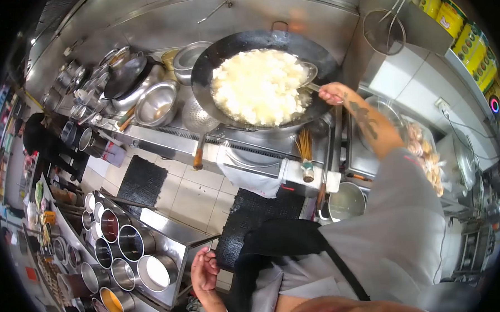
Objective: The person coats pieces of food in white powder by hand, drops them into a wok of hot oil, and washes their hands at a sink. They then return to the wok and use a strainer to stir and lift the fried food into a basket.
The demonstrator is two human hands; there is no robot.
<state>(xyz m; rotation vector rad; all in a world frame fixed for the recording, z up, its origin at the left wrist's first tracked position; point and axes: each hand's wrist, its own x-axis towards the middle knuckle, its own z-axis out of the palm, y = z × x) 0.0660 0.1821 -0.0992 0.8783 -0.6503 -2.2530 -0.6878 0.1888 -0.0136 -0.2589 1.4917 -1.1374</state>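
Note:
A big black wok point(205, 80) sits on the stove, full of pale, bubbling pieces of food point(258, 88) in liquid. My right hand point(332, 93) is closed around the handle of a metal ladle point(310, 74), whose round head lies in the wok at the food's right edge. Low in the view, my left hand point(205, 269) is raised beside the cart with its fingers curled. A thin, pale bit shows at its fingertips, too small to make out. Resting left of the wok is a perforated skimmer point(200, 116) with a wooden handle.
Steel bowls point(156, 104) stand left of the stove. A bamboo brush point(305, 151) and a white cloth point(248, 173) are at its front edge. Behind my left hand, a cart holds several pots of sauces point(109, 226). A pot point(347, 201) stands near my right side. Another person point(37, 134) is far left.

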